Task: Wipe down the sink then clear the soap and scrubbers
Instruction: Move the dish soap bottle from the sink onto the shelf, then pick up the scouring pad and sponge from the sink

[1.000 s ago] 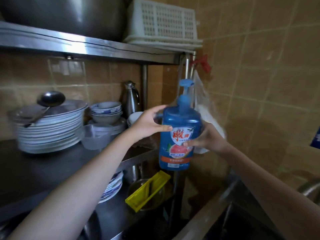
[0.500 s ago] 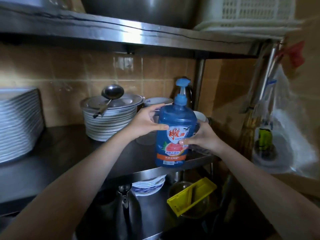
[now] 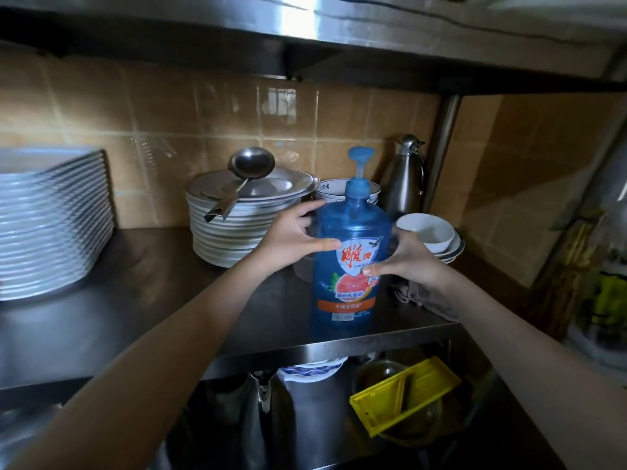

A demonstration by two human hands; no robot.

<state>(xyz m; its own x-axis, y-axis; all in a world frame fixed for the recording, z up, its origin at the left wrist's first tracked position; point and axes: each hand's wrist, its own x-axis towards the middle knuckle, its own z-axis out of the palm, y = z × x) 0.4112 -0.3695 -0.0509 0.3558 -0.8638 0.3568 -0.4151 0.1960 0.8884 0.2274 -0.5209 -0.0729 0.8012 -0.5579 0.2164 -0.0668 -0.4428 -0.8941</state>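
A big blue pump bottle of dish soap [image 3: 349, 276] with a red and white label stands upright near the front edge of the steel shelf [image 3: 142, 320]. My left hand [image 3: 291, 239] grips its left side, thumb across the front. On the other side my right hand [image 3: 407, 256] holds the bottle, thumb on the label. A crumpled grey cloth [image 3: 420, 296] lies on the shelf just under my right wrist. No sink or scrubbers are in view.
Stacked white plates [image 3: 47, 225] stand at the left. Another plate stack with a lid and ladle [image 3: 244, 212] sits behind the bottle, next to bowls [image 3: 431, 235] and a steel flask [image 3: 403, 181]. A yellow plastic box [image 3: 403, 391] lies on the lower shelf.
Both hands carried the soap bottle leftward from beside the wall and down onto the middle shelf, where its base now looks set on the steel. My view swung left toward the rack.
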